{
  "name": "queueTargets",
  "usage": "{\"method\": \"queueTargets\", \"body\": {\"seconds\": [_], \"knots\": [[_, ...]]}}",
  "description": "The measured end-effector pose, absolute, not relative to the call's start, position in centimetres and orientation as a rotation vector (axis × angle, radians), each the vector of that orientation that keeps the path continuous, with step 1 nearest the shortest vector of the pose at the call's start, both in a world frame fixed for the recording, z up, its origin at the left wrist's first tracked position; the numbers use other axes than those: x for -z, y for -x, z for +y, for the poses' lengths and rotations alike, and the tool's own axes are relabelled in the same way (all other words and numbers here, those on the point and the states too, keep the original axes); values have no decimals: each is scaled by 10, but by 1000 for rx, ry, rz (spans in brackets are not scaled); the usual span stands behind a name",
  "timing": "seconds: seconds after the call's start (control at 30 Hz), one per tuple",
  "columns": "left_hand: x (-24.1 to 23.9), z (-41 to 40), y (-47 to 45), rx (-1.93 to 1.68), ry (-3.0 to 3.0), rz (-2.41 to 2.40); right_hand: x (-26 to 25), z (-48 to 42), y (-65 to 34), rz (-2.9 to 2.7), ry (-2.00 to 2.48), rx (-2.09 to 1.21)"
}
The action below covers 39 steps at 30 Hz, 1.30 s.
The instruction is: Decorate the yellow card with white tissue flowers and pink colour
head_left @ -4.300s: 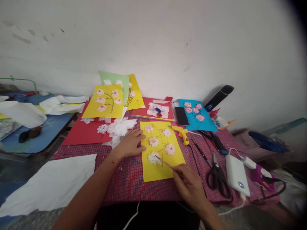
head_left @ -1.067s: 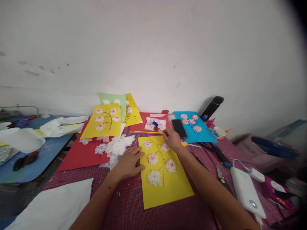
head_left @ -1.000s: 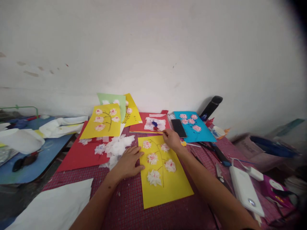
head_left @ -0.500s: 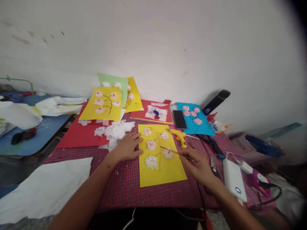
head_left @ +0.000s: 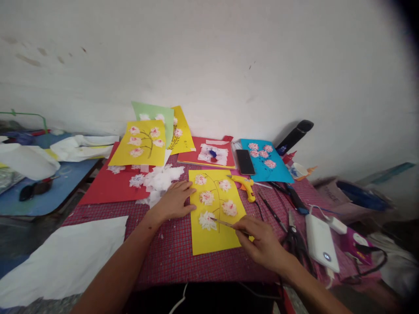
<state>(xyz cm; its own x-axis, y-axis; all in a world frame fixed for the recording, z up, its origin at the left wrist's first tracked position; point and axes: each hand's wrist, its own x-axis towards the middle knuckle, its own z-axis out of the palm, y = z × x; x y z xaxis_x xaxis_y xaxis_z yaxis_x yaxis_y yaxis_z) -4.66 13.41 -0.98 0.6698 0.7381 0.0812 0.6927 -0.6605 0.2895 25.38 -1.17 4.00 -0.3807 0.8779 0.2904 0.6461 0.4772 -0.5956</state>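
Note:
A yellow sheet of paper [head_left: 209, 246] lies in front of me, bearing white paper flowers with pink centres and thin drawn stems. My left hand [head_left: 176, 200] rests flat at its left edge, fingers stretched out over the border. Between the fingers of my right hand [head_left: 258, 240] is a slim paintbrush [head_left: 225, 223], pointing left. Its tip meets or hovers just over the lowest left flower [head_left: 207, 220]; contact is hard to make out. A yellow glue gun [head_left: 246, 185] lies by the sheet's upper right corner.
White crumpled paper [head_left: 162, 179] is heaped beside my left hand. Finished flower pictures [head_left: 139, 152] lean at the back left. A phone [head_left: 245, 162] sits near a blue flower sheet [head_left: 281, 168]. On the right are black scissors [head_left: 296, 240] and a white power bank [head_left: 322, 244].
My right hand has moved down and slightly left, taking the brush tip from the stem by the middle right flower to the lowest left flower. My left hand stays in place.

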Motion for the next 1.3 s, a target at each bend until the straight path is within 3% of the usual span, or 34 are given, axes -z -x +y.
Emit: {"method": "queueTargets", "body": {"seconds": [1.3], "knots": [[10,135,46,-274,-2628,1166,-41,-13,-248,-2166,1274,-509]]}}
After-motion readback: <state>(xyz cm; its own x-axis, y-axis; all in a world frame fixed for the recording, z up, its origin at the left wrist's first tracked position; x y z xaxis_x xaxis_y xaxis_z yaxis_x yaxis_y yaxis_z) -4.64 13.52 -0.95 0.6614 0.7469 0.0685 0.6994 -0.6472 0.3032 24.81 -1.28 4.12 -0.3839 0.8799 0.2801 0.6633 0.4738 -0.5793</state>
